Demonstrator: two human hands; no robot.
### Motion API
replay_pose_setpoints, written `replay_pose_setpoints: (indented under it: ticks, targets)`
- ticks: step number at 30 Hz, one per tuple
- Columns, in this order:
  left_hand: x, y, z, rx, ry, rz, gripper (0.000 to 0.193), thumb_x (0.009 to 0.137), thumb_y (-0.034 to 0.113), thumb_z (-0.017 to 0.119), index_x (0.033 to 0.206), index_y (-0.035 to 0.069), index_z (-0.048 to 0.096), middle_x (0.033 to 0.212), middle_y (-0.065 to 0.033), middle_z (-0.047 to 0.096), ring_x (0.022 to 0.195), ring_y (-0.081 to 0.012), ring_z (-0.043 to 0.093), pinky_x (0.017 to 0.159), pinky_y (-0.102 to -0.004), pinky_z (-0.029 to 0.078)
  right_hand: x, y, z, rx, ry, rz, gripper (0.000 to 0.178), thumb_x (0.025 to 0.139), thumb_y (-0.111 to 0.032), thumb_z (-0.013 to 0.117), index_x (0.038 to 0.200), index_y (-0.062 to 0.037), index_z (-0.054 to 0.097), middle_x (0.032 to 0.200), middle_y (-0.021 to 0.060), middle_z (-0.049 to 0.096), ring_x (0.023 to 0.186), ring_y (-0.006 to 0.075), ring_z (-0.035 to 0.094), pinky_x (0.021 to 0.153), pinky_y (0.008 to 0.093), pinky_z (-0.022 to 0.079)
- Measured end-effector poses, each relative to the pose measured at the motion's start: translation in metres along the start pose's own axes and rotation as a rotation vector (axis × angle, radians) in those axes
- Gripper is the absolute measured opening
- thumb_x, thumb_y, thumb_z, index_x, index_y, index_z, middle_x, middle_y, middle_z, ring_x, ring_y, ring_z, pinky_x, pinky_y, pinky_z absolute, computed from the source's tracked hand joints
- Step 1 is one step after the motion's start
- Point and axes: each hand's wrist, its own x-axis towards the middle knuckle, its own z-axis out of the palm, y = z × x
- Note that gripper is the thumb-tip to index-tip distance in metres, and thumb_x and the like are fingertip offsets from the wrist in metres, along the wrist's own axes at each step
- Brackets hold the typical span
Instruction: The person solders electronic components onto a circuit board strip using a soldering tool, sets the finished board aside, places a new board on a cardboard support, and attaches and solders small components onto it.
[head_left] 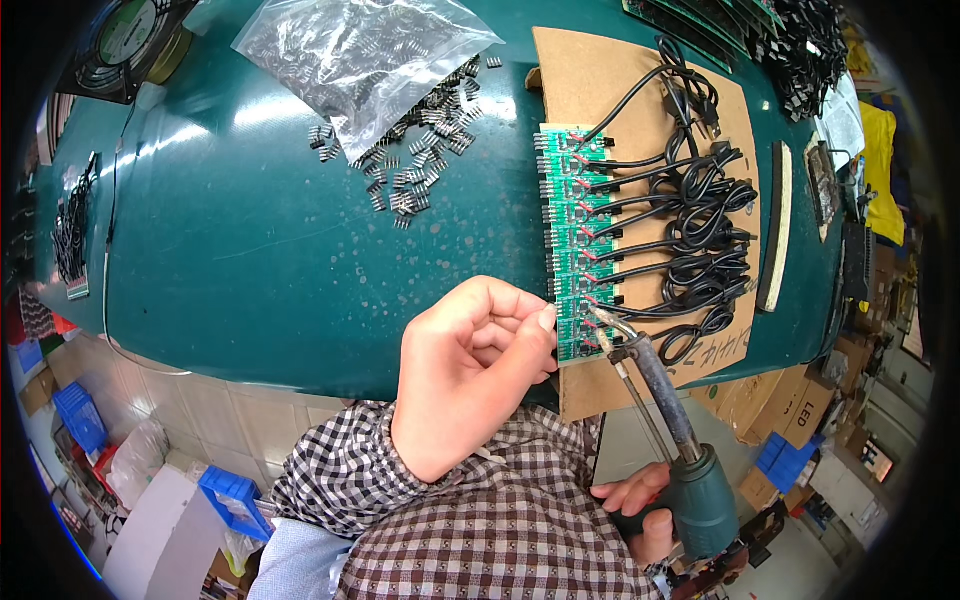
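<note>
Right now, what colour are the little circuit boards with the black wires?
Green; the circuit boards show best in the head view.

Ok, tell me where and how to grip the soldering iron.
Take the soldering iron by its thick green handle, coming from the person's side, as the right hand does: the bare metal shaft and bent tip, probably hot, point away toward the circuit boards.

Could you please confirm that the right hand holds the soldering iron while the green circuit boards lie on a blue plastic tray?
Not quite: the green circuit boards lie on brown cardboard, not a blue plastic tray, as the head view shows. The right hand does hold the soldering iron.
</note>
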Motion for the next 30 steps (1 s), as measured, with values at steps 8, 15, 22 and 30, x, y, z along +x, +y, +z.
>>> replay_pose_setpoints:
  ticks: [8, 15, 22, 30]
  targets:
    - [-0.012, 0.008, -0.034, 0.374, 0.375, 0.527, 0.014, 0.079, -0.003, 0.057, 0.093, -0.003, 0.055, 0.09, -0.0094, 0.058, 0.069, -0.0113, 0.058, 0.058, -0.0211, 0.048, 0.013, -0.007, 0.021, 0.139, 0.129, -0.252, 0.045, 0.084, -0.039, 0.053, 0.096, 0.0012, 0.037, 0.064, 0.0065, 0.043, 0.06, 0.0183, 0.051, 0.063, 0.0388, 0.054]
    - [0.011, 0.028, -0.058, 0.883, 0.436, 0.617, 0.018, 0.068, -0.007, 0.065, 0.082, -0.001, 0.055, 0.081, -0.005, 0.05, 0.061, -0.0092, 0.047, 0.055, -0.0201, 0.042, 0.024, -0.001, 0.018, 0.254, 0.104, -0.316, 0.043, 0.086, -0.036, 0.049, 0.101, 0.0022, 0.037, 0.065, 0.0056, 0.042, 0.059, 0.0167, 0.049, 0.061, 0.0362, 0.053]
    - [0.021, 0.031, -0.052, 1.043, 0.431, 0.656, 0.016, 0.069, -0.005, 0.066, 0.078, 0.0, 0.054, 0.076, -0.0041, 0.048, 0.056, -0.0091, 0.044, 0.049, -0.0208, 0.038, 0.031, -0.012, 0.018, 0.231, 0.004, -0.237, 0.043, 0.086, -0.035, 0.049, 0.099, 0.0033, 0.037, 0.065, 0.0066, 0.043, 0.059, 0.0176, 0.05, 0.061, 0.0373, 0.054]
    - [0.025, 0.036, -0.044, 1.015, 0.389, 0.616, 0.014, 0.07, -0.006, 0.063, 0.078, -0.001, 0.053, 0.076, -0.0044, 0.048, 0.056, -0.0097, 0.042, 0.051, -0.0209, 0.038, 0.031, -0.021, 0.014, 0.246, 0.044, -0.039, 0.048, 0.075, -0.044, 0.063, 0.079, 0.0005, 0.045, 0.068, 0.0092, 0.047, 0.068, 0.0244, 0.057, 0.072, 0.0463, 0.052]
